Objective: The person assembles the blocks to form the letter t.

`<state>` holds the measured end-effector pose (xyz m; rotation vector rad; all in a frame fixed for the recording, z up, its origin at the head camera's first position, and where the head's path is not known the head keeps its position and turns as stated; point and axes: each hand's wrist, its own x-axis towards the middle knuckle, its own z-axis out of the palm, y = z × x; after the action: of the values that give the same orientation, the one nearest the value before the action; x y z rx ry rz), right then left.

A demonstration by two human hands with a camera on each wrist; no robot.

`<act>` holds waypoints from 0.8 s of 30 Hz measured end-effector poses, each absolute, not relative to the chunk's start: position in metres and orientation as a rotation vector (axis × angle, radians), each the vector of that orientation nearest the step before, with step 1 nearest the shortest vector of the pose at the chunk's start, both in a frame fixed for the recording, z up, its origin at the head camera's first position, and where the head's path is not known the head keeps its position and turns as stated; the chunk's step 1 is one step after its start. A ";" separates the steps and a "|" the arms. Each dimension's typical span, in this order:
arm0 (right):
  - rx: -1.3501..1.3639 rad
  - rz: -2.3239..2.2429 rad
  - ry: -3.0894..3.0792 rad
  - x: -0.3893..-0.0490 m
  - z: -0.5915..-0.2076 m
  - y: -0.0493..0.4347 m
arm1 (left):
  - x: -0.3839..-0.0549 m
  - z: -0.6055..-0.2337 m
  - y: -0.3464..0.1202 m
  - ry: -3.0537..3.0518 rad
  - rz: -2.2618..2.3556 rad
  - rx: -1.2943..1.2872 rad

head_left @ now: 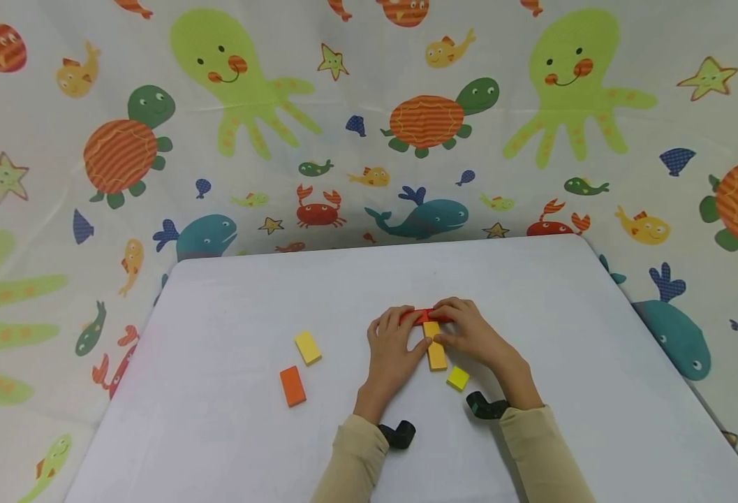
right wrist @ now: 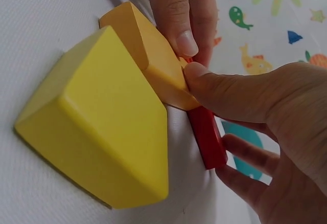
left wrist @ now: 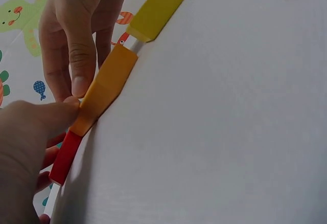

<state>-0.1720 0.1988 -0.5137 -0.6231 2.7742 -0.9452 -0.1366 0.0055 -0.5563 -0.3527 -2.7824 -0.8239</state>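
Observation:
A red wooden block [head_left: 426, 316] lies crosswise at the far end of a yellow-orange block [head_left: 436, 358], forming a T; fingers cover much of the red. My left hand [head_left: 394, 349] has its fingers curled over the red block's left part, its thumb against the yellow-orange block's side. On the other side, my right hand [head_left: 472, 335] holds the red block's right part with its fingers, and its thumb [right wrist: 225, 88] touches the yellow-orange block. Both thumbs come close together there. A small yellow block [head_left: 458, 378] rests apart, just nearer than the column's near end.
On the white table [head_left: 218, 314], a pale yellow block [head_left: 308, 348] and an orange block [head_left: 292, 386] lie to the left of the hands. A cloth printed with sea animals [head_left: 428, 122] hangs behind the table. Black wrist cameras [head_left: 399, 434] sit at both sleeves.

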 end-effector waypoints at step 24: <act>-0.595 -0.926 2.772 -0.173 -0.516 0.198 | -0.113 -0.524 -0.029 -2.831 -0.818 -0.254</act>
<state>-0.1733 0.1979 -0.5164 -0.5951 2.7719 -0.9255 -0.1128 -0.0293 -0.5235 -0.2544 -2.8315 -0.8180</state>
